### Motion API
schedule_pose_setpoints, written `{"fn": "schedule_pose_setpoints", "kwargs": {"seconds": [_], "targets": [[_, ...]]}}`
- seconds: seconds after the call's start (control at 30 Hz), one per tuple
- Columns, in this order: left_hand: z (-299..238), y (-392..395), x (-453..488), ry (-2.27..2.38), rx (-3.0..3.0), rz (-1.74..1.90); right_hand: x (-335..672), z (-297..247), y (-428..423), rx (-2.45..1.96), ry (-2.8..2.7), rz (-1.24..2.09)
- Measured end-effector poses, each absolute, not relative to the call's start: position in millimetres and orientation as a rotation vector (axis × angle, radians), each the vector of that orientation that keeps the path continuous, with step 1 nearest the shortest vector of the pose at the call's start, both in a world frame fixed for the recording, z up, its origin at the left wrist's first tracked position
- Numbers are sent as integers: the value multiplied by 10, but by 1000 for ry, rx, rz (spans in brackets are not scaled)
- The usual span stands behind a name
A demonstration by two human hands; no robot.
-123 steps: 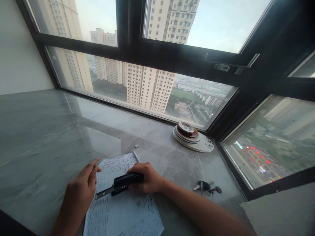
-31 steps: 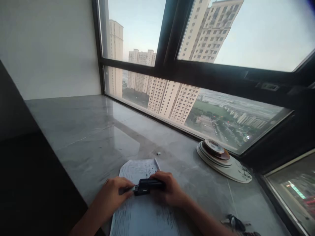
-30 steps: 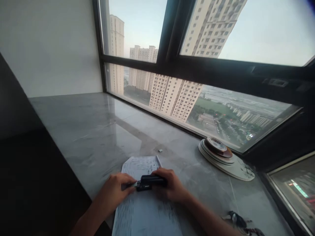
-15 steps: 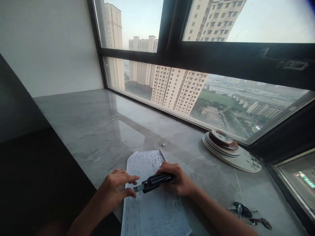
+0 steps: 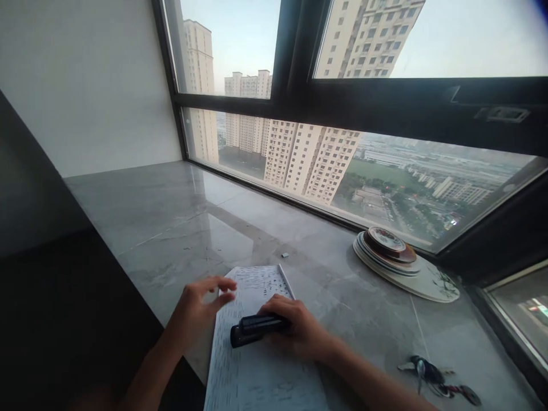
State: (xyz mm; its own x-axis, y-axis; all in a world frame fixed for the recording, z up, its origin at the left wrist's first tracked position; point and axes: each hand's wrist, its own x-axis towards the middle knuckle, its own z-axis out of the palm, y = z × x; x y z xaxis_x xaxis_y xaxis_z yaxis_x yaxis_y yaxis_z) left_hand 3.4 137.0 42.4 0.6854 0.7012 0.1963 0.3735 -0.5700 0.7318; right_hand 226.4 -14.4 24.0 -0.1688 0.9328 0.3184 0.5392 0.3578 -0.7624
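My right hand (image 5: 295, 328) is wrapped round a black stapler (image 5: 257, 328), holding it level over the paper with its front end pointing left. Beneath it lies a white sheet or thin stack of paper (image 5: 257, 377) covered in dark handwriting, its upper right edge curled up. Off to the left, my left hand (image 5: 201, 299) hovers by the paper's left edge, apart from the stapler. Its thumb and forefinger are bent with a gap between them, and nothing shows in that gap.
A small silvery piece (image 5: 285, 255) lies beyond the paper on the grey marbled sill (image 5: 171, 228). Stacked plates (image 5: 385, 251) stand by the window at right. A bunch of keys (image 5: 432, 374) lies at the lower right. The sill's left edge drops into a dark area.
The stapler's pale metal inner part, which stuck out at the front, no longer shows. My left hand has moved up and left, away from it; the stapler has shifted left and slightly down.
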Motion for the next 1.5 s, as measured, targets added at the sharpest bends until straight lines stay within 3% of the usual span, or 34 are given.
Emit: {"fn": "schedule_pose_setpoints", "kwargs": {"seconds": [0.1, 0.27, 0.57, 0.83, 1.13, 1.5], "targets": [[434, 1527, 416, 851, 2398, 574, 2287, 233, -134, -1330, -1926, 518], [367, 1741, 1248, 398, 2632, 517, 2368, 199, -175, -1259, -1947, 373], [20, 2110, 1163, 353, 2631, 480, 2951, 81, -146, -1677, -1409, -502], [118, 2105, 1107, 228, 2477, 503, 2865, 47, -101, -1881, -1670, -330], [51, 2031, 1172, 59, 2522, 532, 2812, 78, -116, -1689, -1759, -137], [218, 1836, 1154, -166, 2451, 541, 2754, 66, -102, -1737, -1722, -147]]}}
